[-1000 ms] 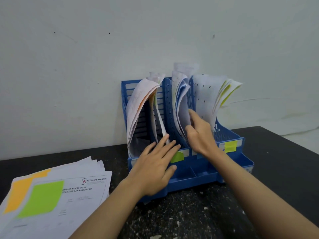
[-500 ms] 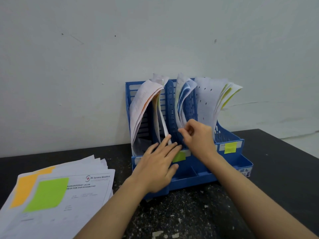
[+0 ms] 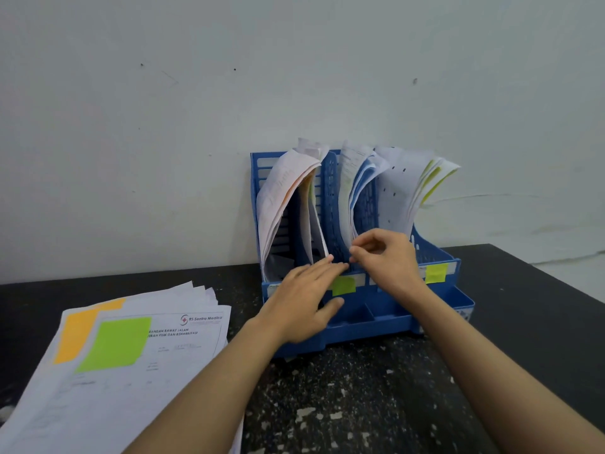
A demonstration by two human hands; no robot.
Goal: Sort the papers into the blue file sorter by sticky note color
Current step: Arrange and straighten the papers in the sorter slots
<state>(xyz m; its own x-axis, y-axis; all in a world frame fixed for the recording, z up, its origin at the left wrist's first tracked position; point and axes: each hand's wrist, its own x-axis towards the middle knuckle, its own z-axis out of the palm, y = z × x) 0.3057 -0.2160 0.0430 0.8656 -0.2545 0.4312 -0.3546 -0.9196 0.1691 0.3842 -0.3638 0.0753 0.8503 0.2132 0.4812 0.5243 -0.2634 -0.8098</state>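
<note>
One blue file sorter (image 3: pixel 386 317) stands on a dark speckled table (image 3: pixel 360 404) against a pale wall; it has three upright slots, each holding curled papers, and two label notes show on its front, a green note (image 3: pixel 343 285) under the middle slot and a yellow note (image 3: pixel 436 272) under the right slot; one loose stack of papers (image 3: pixel 114 371) lies flat on the table to the left of the sorter, its top sheet bearing a green sticky note (image 3: pixel 114 344), with an orange sticky note (image 3: pixel 73 335) on the sheet beneath; two bare hands reach in; the left hand (image 3: pixel 304 306) lies flat with straight fingers on the sorter's front, holding nothing; the right hand (image 3: pixel 386 260) has curled fingers pinching the lower edge of the middle slot's papers (image 3: pixel 355 191).
</note>
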